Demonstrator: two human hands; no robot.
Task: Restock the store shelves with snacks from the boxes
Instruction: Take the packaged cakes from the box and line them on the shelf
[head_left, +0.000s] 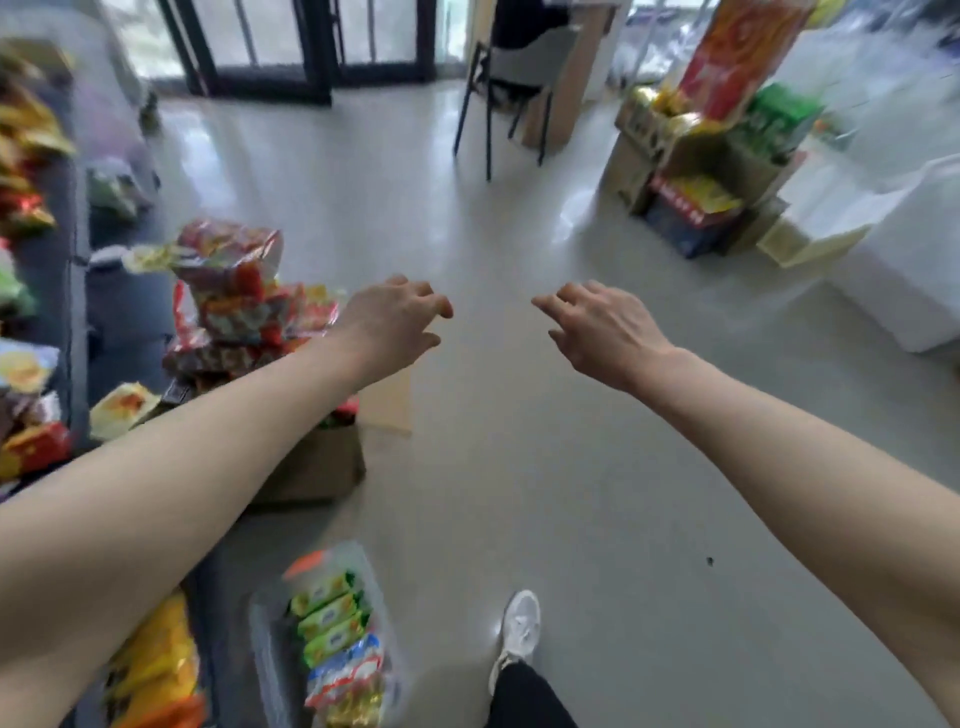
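My left hand (397, 322) and my right hand (602, 332) are both stretched out over the pale floor, fingers spread, holding nothing. A brown cardboard box (317, 462) piled high with red and orange snack bags (234, 291) stands on the floor under my left forearm. Closer to me, a clear plastic bin (332, 634) holds green, yellow and red snack packs. The grey store shelf (72, 291) runs down the left edge with mixed snack bags on it. The view is blurred by motion.
More snack boxes and a red display stand (696, 171) are at the far right beside white cases (904, 280). A black chair (514, 98) stands at the back near dark-framed glass doors. My white shoe (519, 629) is on the floor below.
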